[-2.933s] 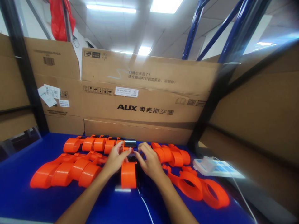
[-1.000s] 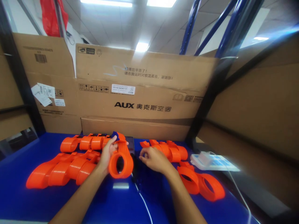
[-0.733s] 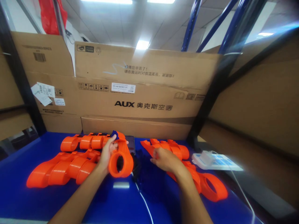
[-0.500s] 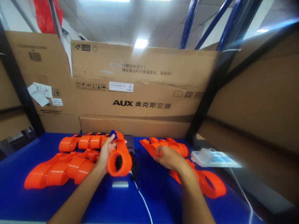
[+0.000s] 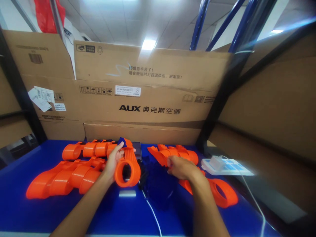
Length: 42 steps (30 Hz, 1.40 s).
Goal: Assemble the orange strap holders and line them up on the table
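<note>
My left hand [image 5: 112,163] is closed round an orange plastic part [image 5: 127,169] with a round ring end, held tilted just above the blue table [image 5: 37,214]. A small dark blue piece sits at the part's top end, by my fingertips. My right hand [image 5: 181,167] lies to the right with its fingers curled down onto a heap of orange parts [image 5: 172,153]. What the fingers grip is hidden. Between my hands lies a dark blue, bristly-looking object [image 5: 158,184].
Rows of orange parts [image 5: 64,177] lie at the left, with orange rings [image 5: 222,194] at the right. A dark phone [image 5: 137,149] lies behind the held part. A white power strip [image 5: 225,166] and a white cable [image 5: 153,212] are nearby. AUX cardboard boxes [image 5: 148,108] wall the back.
Both hands were together on an orange part at the centre. My left hand has since lifted and turned that part, and my right hand has moved right onto the orange heap.
</note>
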### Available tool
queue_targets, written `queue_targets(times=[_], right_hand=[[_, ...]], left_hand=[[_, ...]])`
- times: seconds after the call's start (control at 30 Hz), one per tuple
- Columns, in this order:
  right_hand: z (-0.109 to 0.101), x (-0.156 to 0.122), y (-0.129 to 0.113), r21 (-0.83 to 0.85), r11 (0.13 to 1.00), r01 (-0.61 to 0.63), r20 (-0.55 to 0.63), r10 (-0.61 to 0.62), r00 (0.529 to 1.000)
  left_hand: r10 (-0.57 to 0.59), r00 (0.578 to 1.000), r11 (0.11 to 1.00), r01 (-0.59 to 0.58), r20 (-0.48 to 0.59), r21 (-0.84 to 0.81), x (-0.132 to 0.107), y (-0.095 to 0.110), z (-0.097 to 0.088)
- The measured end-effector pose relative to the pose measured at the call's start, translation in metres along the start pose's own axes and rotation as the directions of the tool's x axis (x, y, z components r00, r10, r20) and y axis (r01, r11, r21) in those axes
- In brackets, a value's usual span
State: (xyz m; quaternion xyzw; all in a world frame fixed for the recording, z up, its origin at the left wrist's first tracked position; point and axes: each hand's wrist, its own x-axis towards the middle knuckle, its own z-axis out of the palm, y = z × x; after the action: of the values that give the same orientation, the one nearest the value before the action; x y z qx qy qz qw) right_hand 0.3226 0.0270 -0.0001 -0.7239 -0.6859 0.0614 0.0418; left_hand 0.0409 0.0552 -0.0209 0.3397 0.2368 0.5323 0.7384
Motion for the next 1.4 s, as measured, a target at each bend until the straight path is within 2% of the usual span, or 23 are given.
queue_targets(times=[0.5, 0.6, 0.67, 0.73, 0.8, 0.9, 1.0, 1.07, 1.13, 1.2, 1.27, 1.4], right_hand=[[0.006, 0.008, 0.006, 0.05, 0.996, 0.079, 0.044, -0.082, 0.996], [0.001, 0.005, 0.007, 0.101, 0.984, 0.147, 0.004, -0.148, 0.989], [-0.005, 0.001, 0.009, 0.205, 0.948, 0.242, -0.045, -0.238, 0.97], [-0.012, -0.003, 0.012, 0.356, 0.874, 0.331, -0.09, -0.32, 0.943], [-0.019, -0.007, 0.015, 0.51, 0.782, 0.359, -0.106, -0.357, 0.928], [-0.026, -0.011, 0.017, 0.654, 0.678, 0.336, -0.119, -0.346, 0.931], [-0.029, -0.011, 0.011, 0.726, 0.588, 0.356, -0.211, -0.302, 0.93], [-0.029, -0.009, 0.003, 0.779, 0.503, 0.374, -0.276, -0.261, 0.925], [-0.025, -0.006, -0.008, 0.835, 0.404, 0.374, -0.304, -0.228, 0.925], [-0.019, -0.002, -0.019, 0.881, 0.293, 0.37, -0.318, -0.211, 0.924], [-0.012, 0.001, -0.031, 0.912, 0.187, 0.364, -0.331, -0.187, 0.925], [-0.001, 0.003, -0.054, 0.963, -0.042, 0.265, -0.268, -0.155, 0.951]], left_hand=[[0.003, 1.0, 0.999, -0.003, -0.003, 0.036, -0.001, -0.003, 0.001], [0.01, 1.0, 0.999, -0.01, 0.004, 0.043, 0.0, -0.003, 0.0], [-0.002, 1.0, 0.999, 0.001, 0.017, 0.049, 0.0, -0.003, 0.0], [-0.018, 0.999, 0.999, 0.017, 0.031, 0.051, -0.001, -0.003, 0.001], [-0.034, 0.999, 0.998, 0.032, 0.04, 0.05, -0.003, -0.004, 0.002], [-0.045, 0.998, 0.998, 0.042, 0.054, 0.045, -0.004, -0.006, 0.004], [-0.045, 0.997, 0.998, 0.043, 0.067, 0.034, -0.005, -0.008, 0.004], [-0.049, 0.994, 0.998, 0.046, 0.098, 0.032, -0.006, -0.008, 0.004], [-0.069, 0.982, 0.997, 0.063, 0.173, 0.039, -0.009, -0.009, 0.004], [-0.113, 0.958, 0.993, 0.099, 0.262, 0.068, -0.014, -0.011, 0.006], [-0.187, 0.933, 0.98, 0.154, 0.306, 0.129, -0.021, -0.014, 0.007], [-0.279, 0.898, 0.956, 0.227, 0.34, 0.185, -0.025, -0.019, 0.008]])
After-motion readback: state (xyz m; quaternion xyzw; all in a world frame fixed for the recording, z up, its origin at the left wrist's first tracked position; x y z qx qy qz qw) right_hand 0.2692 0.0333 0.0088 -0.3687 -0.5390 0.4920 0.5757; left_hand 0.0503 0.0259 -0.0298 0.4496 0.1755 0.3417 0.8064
